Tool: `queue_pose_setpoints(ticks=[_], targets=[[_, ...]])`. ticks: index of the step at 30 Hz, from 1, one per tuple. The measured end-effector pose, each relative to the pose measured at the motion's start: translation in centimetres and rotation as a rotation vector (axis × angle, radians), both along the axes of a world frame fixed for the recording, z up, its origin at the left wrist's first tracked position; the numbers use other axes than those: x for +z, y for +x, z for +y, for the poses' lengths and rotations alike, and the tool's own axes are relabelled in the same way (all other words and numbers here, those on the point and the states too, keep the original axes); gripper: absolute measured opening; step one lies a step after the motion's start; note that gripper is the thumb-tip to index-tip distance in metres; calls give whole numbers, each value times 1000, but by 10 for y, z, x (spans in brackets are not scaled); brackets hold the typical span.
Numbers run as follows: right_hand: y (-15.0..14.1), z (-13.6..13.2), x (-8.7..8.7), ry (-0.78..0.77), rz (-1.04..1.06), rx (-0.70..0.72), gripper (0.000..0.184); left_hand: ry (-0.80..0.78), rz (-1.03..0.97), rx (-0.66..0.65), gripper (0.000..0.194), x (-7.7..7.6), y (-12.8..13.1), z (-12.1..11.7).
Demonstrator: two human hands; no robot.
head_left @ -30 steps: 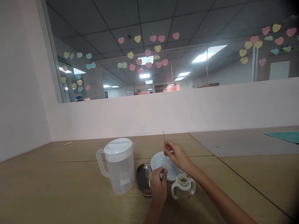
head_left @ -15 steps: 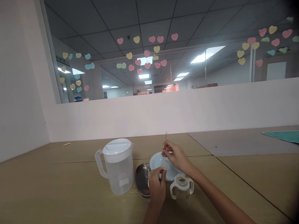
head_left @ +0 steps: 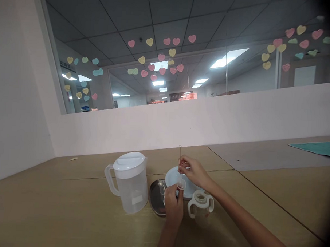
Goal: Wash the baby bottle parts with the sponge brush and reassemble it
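While the right hand keeps the wire in a tight fingertip pinch, its top has swung slightly left. The left hand, also nearly closed, has the cup between the two, round face now clearer, so I'd say wire-on-cup work's still going. Can't tell where the wire's lower end sits; left hand blocks some tray.

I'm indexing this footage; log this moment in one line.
left hand: pinching small translucent round piece | right hand: holding thin loop-ended wire | nearby: lidded jug, two-handled bottle
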State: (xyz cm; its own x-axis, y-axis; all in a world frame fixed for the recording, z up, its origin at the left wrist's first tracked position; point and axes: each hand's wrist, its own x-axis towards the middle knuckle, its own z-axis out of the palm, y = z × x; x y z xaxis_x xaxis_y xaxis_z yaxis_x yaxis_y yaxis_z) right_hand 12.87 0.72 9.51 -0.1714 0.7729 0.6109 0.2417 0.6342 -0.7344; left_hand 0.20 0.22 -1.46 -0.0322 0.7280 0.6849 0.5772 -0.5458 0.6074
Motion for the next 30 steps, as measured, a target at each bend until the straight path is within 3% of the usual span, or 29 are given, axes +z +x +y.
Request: queue_pose_setpoints(ticks=[6,13,21,30], targets=[[4,-3,4,-249,166,213,21,-6,56,-1,29,1,2,-2],[4,2,-2,36,24,-94,4,46,33,0,25,3,1,-3],[0,-2,-2,37,-90,-62,3,-1,58,1,25,1,1,-3],[6,-1,1,125,-222,-235,4,8,49,-10,26,0,1,-2]])
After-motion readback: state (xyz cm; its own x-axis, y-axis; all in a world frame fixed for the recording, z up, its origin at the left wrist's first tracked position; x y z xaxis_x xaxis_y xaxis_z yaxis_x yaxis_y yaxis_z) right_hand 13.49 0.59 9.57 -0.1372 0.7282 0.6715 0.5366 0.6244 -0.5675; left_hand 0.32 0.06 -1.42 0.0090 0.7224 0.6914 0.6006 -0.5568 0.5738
